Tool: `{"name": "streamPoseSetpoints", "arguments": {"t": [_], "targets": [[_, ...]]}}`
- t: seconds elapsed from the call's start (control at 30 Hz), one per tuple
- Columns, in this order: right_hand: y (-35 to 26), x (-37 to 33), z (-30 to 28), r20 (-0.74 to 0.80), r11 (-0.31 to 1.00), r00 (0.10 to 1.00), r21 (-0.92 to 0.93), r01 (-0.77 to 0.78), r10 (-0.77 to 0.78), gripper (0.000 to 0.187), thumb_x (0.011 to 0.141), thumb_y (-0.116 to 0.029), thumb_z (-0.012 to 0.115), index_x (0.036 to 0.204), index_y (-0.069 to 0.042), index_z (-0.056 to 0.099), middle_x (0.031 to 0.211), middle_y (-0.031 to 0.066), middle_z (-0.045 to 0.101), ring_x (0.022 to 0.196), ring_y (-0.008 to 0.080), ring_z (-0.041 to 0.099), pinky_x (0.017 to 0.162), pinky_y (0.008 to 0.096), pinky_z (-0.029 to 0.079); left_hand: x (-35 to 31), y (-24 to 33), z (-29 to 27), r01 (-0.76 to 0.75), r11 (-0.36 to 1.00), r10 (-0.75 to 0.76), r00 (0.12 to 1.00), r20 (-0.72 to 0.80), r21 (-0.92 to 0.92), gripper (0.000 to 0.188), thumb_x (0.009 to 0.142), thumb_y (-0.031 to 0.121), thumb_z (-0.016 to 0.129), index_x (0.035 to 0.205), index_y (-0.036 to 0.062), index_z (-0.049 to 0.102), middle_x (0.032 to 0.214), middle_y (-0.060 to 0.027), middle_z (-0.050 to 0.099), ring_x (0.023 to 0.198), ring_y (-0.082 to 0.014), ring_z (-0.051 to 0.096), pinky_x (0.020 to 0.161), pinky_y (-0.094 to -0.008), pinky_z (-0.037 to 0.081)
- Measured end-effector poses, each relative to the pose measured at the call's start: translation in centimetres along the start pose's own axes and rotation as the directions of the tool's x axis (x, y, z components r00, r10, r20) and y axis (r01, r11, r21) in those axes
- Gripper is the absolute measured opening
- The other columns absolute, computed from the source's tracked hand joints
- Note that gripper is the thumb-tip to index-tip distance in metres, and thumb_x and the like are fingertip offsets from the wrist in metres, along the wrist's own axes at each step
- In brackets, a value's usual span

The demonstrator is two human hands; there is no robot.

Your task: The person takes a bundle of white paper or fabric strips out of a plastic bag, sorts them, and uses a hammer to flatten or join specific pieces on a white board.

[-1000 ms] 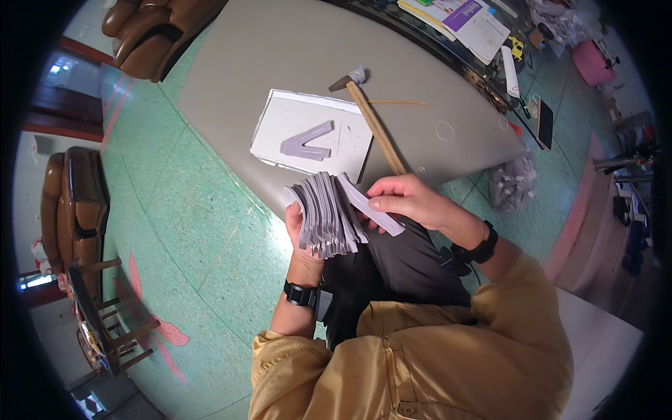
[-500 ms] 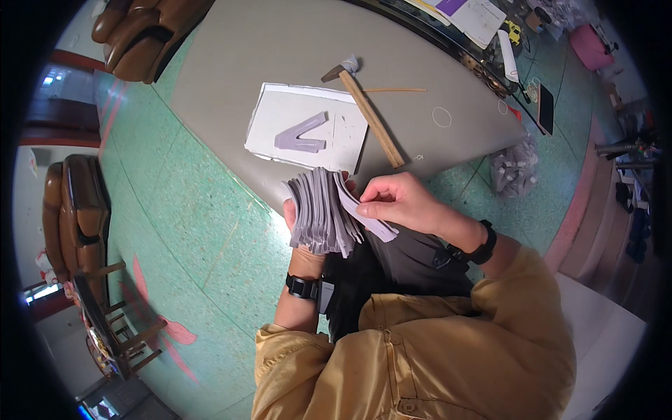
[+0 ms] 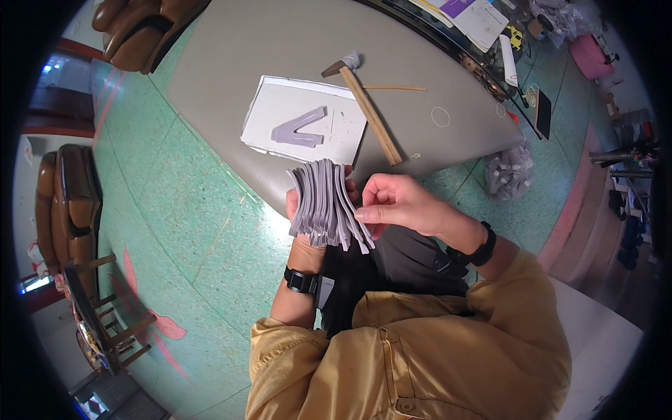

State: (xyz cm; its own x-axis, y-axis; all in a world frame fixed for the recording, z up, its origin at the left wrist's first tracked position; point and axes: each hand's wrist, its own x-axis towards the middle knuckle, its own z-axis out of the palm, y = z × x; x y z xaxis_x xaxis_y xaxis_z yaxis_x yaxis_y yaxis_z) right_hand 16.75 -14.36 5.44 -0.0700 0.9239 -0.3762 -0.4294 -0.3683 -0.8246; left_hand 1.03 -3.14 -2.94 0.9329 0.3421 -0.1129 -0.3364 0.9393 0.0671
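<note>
A thick fanned stack of grey-lilac flat strips [image 3: 319, 203] stands on edge over my lap. Wrapped around it from below and behind is my left hand [image 3: 292, 201], its thumb at the stack's left side and fingertips showing at the right. My right hand [image 3: 399, 204] is closed, thumb and forefinger pinching the edge of the rightmost strip. Beyond the stack, a V-shaped lilac piece [image 3: 299, 130] lies in a shallow white box lid [image 3: 264, 105]. Its two arms meet at the left.
A hammer [image 3: 374, 115] with a wooden handle lies right of the lid on the grey table [image 3: 224, 63], beside a thin stick [image 3: 395, 88]. A clear bag of pieces [image 3: 509, 171] is beyond the table's right corner. Brown armchairs [image 3: 72, 199] stand at the left.
The rightmost strip, which was splayed out to the right, now lies closer against the stack. My right hand has shifted slightly left with it. The view has moved a little.
</note>
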Motion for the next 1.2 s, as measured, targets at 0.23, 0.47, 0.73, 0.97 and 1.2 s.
{"name": "streamPoseSetpoints", "arguments": {"t": [0.23,0.47,0.73,0.97,1.2], "targets": [[0.4,-0.1,-0.4,-0.055,0.983,0.995,-0.171,0.069,-0.079,0.009,0.081,-0.003,0.057,0.086,0.002,0.051,0.073,0.0082,0.061,0.066,0.0138,0.062,0.057,0.0247,0.05,-0.1,0.1,-0.2,-0.119,0.993,0.122,0.983,-0.137,0.024,0.069,0.08,0.049,0.036,0.126,-0.0019,0.042,0.124,-0.024,0.048,0.098,-0.0346,0.056,0.081,-0.0452,0.05],[0.0,-0.3,-0.6,-0.049,0.999,0.998,-0.017,-0.037,0.036,0.009,0.08,-0.002,0.055,0.087,0.003,0.052,0.075,0.0115,0.063,0.066,0.016,0.065,0.057,0.0246,0.05,-0.5,-0.2,0.0,-0.088,0.993,0.08,0.992,-0.094,-0.078,0.069,0.079,0.049,0.037,0.128,-0.0001,0.041,0.127,-0.0238,0.045,0.102,-0.036,0.055,0.077,-0.0497,0.051],[0.3,-0.3,-1.0,-0.065,0.999,0.997,-0.04,-0.033,0.031,0.01,0.079,-0.003,0.057,0.087,0.002,0.053,0.072,0.0071,0.061,0.063,0.0106,0.059,0.056,0.0227,0.047,-0.1,-0.2,-0.3,-0.107,0.989,0.124,0.975,-0.184,0.097,0.073,0.082,0.059,0.031,0.127,0.0025,0.042,0.121,-0.0196,0.051,0.097,-0.0299,0.056,0.08,-0.0416,0.05],[1.0,-0.2,-0.3,-0.158,0.931,0.961,-0.324,0.167,-0.227,0.009,0.082,0.003,0.053,0.087,-0.002,0.049,0.073,-0.0024,0.051,0.067,0.0022,0.049,0.059,0.0191,0.039,0.0,-0.2,-0.7,-0.148,0.969,0.202,0.936,-0.287,0.196,0.071,0.075,0.044,0.051,0.125,-0.005,0.042,0.121,-0.0224,0.051,0.104,-0.0324,0.054,0.092,-0.0415,0.044],[0.1,-0.5,1.3,-0.185,0.827,0.921,-0.525,0.203,-0.344,0.011,0.085,-0.006,0.058,0.084,-0.003,0.048,0.069,-0.0027,0.048,0.061,0.0011,0.044,0.052,0.0184,0.035,-0.1,-0.3,0.4,-0.14,0.96,0.207,0.938,-0.278,0.243,0.068,0.075,0.042,0.052,0.123,-0.0054,0.043,0.116,-0.0225,0.053,0.102,-0.0328,0.055,0.093,-0.0405,0.043]]}}
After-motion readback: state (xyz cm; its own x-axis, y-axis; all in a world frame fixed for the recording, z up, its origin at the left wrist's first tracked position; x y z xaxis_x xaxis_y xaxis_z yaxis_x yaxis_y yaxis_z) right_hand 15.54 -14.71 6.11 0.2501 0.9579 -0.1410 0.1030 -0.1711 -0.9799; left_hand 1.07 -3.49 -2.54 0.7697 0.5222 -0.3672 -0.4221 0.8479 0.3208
